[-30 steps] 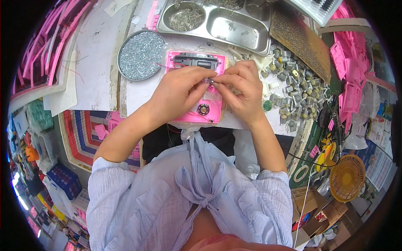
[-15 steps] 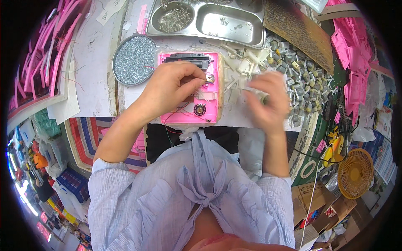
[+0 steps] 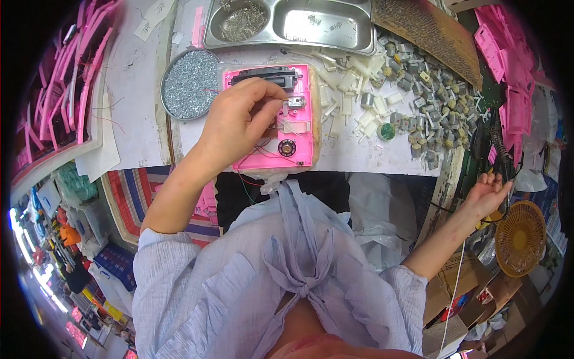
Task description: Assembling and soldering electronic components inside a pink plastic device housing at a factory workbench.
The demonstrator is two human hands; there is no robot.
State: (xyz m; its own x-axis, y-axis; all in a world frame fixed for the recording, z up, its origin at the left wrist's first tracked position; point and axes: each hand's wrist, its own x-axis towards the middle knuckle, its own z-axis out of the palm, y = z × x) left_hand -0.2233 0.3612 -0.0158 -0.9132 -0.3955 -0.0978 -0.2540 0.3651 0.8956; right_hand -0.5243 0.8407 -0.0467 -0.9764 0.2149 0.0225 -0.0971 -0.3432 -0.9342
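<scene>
A pink plastic casing [image 3: 263,160] lies on a pale block at the table's front edge. It carries a long black part [image 3: 269,78] at its far end, a small silver motor [image 3: 295,103], a whitish plastic piece [image 3: 296,127] and a round black speaker [image 3: 287,148]. My left hand [image 3: 242,113] rests over the casing, thumb and forefinger pinched together beside the motor. What the pinch holds is hidden. Thin wires run under that hand. Off the table to the right, my right hand [image 3: 487,194] is palm up with loosely curled fingers, near a black coiled cord [image 3: 499,143].
A round dish of small screws [image 3: 191,84] sits left of the casing, a metal compartment tray [image 3: 326,45] behind it. White plastic pieces [image 3: 335,81] and many small motors [image 3: 439,113] lie to the right. Pink casings [image 3: 508,90] pile at far right; a brown basket [image 3: 520,239] is below.
My right hand has swung from the white pieces out past the table's right edge. My left hand has drawn back slightly from the motor, which is now more exposed.
</scene>
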